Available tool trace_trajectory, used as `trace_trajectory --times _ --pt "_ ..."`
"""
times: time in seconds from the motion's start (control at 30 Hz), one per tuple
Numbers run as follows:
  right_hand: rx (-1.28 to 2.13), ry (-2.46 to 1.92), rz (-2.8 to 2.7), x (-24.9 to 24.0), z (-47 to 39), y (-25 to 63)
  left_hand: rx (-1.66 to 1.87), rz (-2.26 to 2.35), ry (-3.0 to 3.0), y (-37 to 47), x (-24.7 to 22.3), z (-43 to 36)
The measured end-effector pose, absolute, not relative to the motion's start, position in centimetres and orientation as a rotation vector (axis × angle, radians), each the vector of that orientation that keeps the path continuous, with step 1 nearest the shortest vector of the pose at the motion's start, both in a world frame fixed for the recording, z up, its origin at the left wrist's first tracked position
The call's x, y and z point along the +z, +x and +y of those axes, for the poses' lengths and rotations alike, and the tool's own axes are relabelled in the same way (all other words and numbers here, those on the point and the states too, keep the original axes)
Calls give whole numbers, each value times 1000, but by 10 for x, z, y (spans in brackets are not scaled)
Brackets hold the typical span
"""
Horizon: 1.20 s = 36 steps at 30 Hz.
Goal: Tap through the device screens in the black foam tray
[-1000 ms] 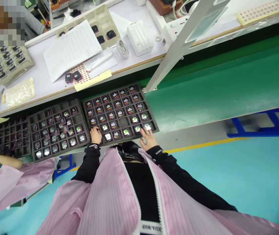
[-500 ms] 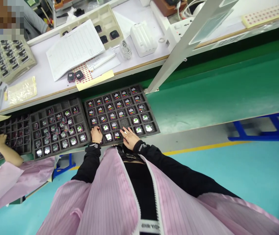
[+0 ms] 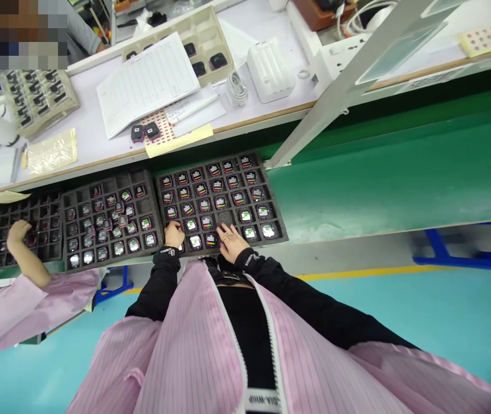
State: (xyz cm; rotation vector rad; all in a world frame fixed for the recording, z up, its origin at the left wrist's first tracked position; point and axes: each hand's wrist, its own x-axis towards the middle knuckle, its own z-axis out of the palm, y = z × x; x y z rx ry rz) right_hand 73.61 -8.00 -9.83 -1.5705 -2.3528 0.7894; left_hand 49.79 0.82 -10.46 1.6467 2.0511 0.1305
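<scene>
A black foam tray (image 3: 280,230) with a grid of pockets lies on the green conveyor belt (image 3: 379,172) in front of me. Most pockets hold small square devices with lit screens (image 3: 214,170). My left hand (image 3: 173,234) rests on the tray's near left corner, fingers curled over a pocket. My right hand (image 3: 229,241) lies flat on the near row at the tray's middle, fingers spread over the devices. Whether either hand grips a device is hidden.
A second foam tray (image 3: 66,198) with loosely piled devices sits to the left, and a third tray (image 3: 2,253) beyond it, where a co-worker's hand (image 3: 16,233) reaches in. Behind the belt, a white bench carries a paper form (image 3: 146,83), beige trays, a cable and a slanted metal post (image 3: 340,92).
My right hand has moved left from the tray's near right corner to its near middle. The co-worker's hand has come onto the far left tray. The view has shifted slightly.
</scene>
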Motion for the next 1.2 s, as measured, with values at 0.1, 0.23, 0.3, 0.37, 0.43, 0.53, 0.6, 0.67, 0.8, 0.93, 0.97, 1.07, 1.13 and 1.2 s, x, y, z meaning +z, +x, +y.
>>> trace_trajectory --times 0.1,0.23,0.3,0.37,0.43,0.53,0.6,0.67,0.8,0.93,0.97,1.07,1.13,1.2 --pt "804 -1521 -2320 -101 -80 741 125 2073 1627 501 -103 8" --pt "806 -1487 -2328 -104 -76 739 121 2088 1637 505 -99 3" --pt "823 -1485 -2369 -104 -73 736 112 2095 1640 506 -98 1" --pt "852 -1492 -2410 -103 -69 734 102 2101 1637 508 -97 0" --pt "858 -1487 -2419 -102 -66 733 94 2108 1630 509 -96 0" --pt "837 -1456 -2386 -100 -61 731 89 2120 1613 510 -96 1" --pt "830 -1438 -2374 -101 -57 730 92 2132 1597 511 -96 1" --pt "828 -1423 -2396 -102 -55 729 97 2144 1582 512 -97 1" --pt "859 -1399 -2476 -105 -53 728 99 2157 1558 513 -99 0" --pt "852 -1350 -2462 -105 -57 734 108 2160 1555 512 -101 -2" --pt "846 -1341 -2459 -104 -59 736 111 2161 1557 512 -102 -2" --pt "838 -1304 -2460 -103 -68 743 115 2161 1564 512 -103 -3" --pt "837 -1270 -2460 -104 -75 746 116 2159 1568 511 -103 -4" --pt "844 -1249 -2461 -105 -79 748 118 2154 1575 511 -103 -4"
